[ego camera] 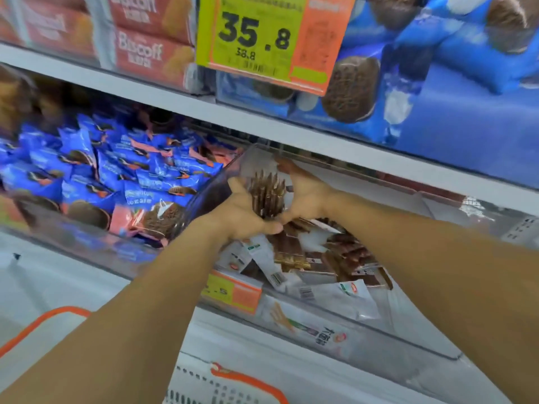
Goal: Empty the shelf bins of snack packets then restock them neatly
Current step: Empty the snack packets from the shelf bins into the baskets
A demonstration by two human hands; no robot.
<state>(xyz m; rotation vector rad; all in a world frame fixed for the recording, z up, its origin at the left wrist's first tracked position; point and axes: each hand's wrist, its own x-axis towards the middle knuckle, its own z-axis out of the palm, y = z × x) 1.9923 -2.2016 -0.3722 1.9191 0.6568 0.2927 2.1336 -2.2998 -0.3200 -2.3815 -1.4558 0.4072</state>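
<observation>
Presently a stack of brown snack packets (267, 196) is clasped between the left hand (248, 217) and right hand (306, 193) above the clear bin (364, 339), whence loosely squeezed packets could be spilled.

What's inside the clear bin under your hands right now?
The clear bin holds a loose heap of brown and white packets. The left hand and right hand press a stack of brown packets between them above it. The forearms cover part of the heap; the bin's bottom cannot be seen.
</observation>
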